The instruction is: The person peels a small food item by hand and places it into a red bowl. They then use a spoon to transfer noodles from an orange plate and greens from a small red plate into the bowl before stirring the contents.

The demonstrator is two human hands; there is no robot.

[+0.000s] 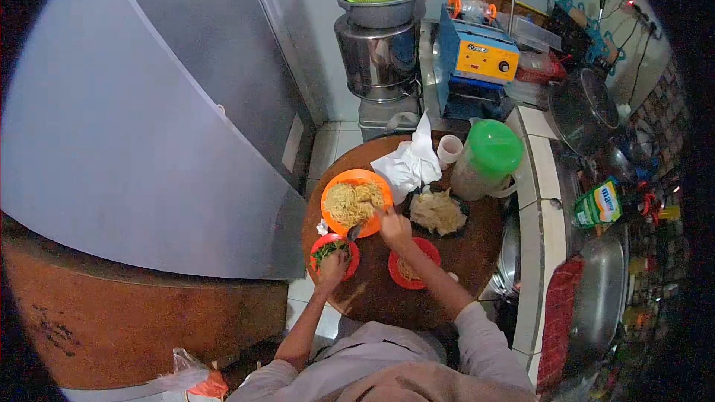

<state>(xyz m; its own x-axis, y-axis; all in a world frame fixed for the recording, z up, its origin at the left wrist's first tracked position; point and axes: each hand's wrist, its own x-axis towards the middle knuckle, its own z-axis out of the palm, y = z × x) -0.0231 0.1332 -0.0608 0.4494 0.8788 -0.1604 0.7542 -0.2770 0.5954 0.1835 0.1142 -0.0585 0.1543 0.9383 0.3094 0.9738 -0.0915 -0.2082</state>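
Note:
An orange plate (325,205) piled with noodles (344,203) lies on the round wooden table (372,299). My left hand (332,266) is closed round a spoon (355,231), its dark bowl at the plate's near edge. Beneath that hand sits a red bowl (353,266) of chopped greens (325,251). My right hand (394,228) reaches to the plate's right side, fingers closed at the noodles; what it grips is too small to make out. Under the right forearm is another red bowl (432,248) with noodle-like food in it.
Crumpled white paper (411,166), a pale cup (449,149) and a green-lidded pitcher (488,156) stand at the table's back. Beside them, a dark dish holds pale crackers (438,212). A tiled counter (530,238) borders the right; a blue-and-yellow machine (480,56) stands behind.

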